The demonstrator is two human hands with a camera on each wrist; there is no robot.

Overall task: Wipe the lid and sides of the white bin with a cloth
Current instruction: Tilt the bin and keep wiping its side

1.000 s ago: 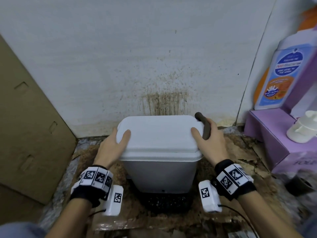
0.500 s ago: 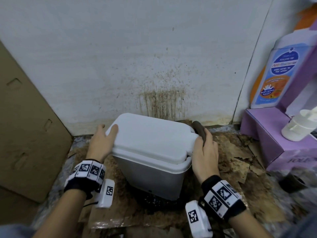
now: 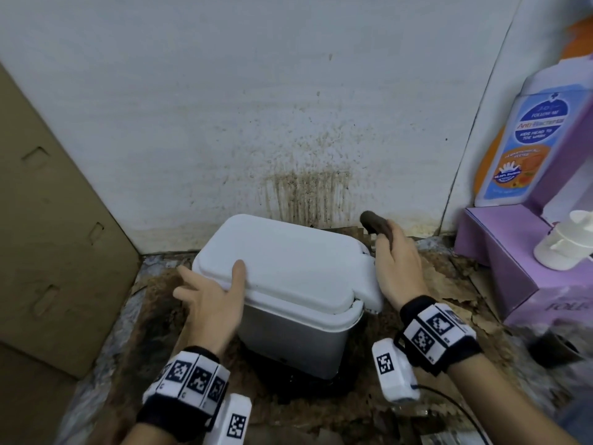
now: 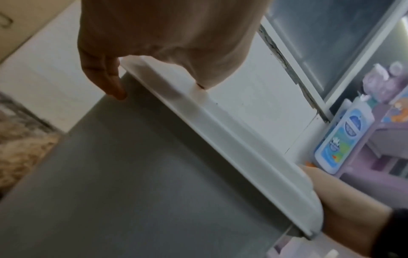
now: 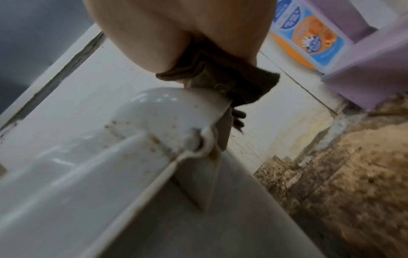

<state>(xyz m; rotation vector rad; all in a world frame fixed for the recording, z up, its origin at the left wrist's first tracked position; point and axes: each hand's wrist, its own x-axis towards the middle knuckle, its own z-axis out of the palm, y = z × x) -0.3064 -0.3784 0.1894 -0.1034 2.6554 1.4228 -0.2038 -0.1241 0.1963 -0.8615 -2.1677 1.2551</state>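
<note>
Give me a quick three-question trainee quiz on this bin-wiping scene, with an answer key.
1. True or false: the right hand holds the dark brown cloth.
2. Where does the left hand's thumb rest? A) on the white bin's lid; B) on the purple box; C) on the cardboard.
3. Fill in: brown splatter marks the white ____ behind the bin.

Key: 1 true; 2 A; 3 wall.
</note>
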